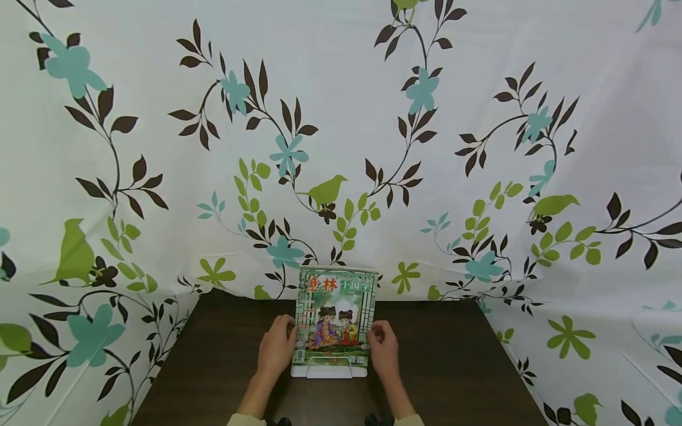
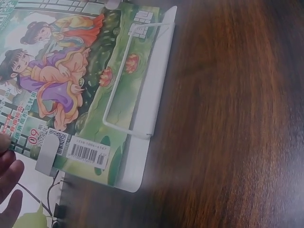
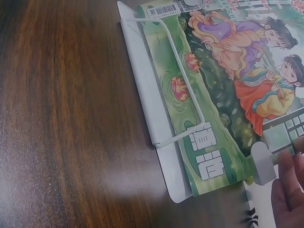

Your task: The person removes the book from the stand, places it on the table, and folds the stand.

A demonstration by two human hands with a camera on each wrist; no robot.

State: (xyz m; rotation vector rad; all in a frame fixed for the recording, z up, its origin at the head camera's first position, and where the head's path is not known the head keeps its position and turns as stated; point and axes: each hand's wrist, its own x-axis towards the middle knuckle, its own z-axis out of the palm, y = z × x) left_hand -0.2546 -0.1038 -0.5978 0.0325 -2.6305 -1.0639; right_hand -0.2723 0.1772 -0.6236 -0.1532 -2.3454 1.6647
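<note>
A green magazine (image 1: pixel 333 319) with two cartoon figures on its cover leans back on a white book stand (image 1: pixel 314 371). A white wire bracket (image 2: pixel 114 97) crosses the cover's lower part, and small white side clips (image 3: pixel 262 164) overlap its edges. At the magazine's left edge, my left hand (image 1: pixel 277 346) grips with the thumb at the front, above a clip. My right hand (image 1: pixel 383 350) holds the opposite edge near the other clip, thumb and fingers bent at the border. Fingertips behind the magazine are hidden.
The stand rests on a dark brown wooden table (image 1: pixel 224 355). White cloth (image 1: pixel 341 118) printed with leaves, flowers and birds hangs behind the table and along both sides.
</note>
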